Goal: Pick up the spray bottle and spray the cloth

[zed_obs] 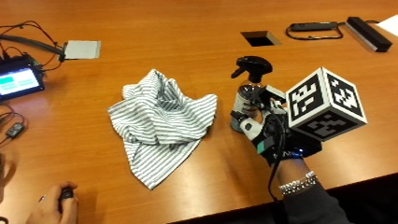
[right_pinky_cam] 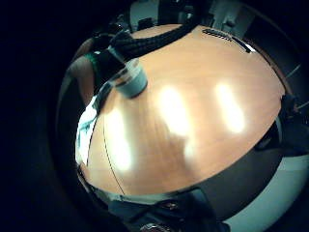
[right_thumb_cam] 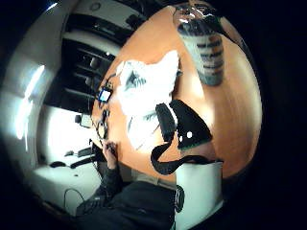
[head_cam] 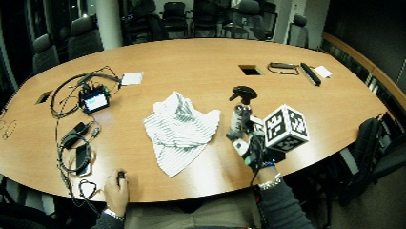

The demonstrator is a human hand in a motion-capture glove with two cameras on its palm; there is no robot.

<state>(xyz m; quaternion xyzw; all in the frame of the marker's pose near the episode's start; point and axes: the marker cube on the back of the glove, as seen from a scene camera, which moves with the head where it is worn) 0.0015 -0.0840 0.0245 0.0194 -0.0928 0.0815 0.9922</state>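
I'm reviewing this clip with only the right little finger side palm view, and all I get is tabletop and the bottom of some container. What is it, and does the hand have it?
Observer: It is a clear spray bottle with a black trigger head, standing upright on the table. The gloved right hand is at its body; the fingers seem to be round it.
Operator: Where is the cloth?
Observer: A striped cloth lies crumpled on the table beside the bottle, apart from it.
Operator: Which way does the nozzle face?
Observer: Toward the cloth side.
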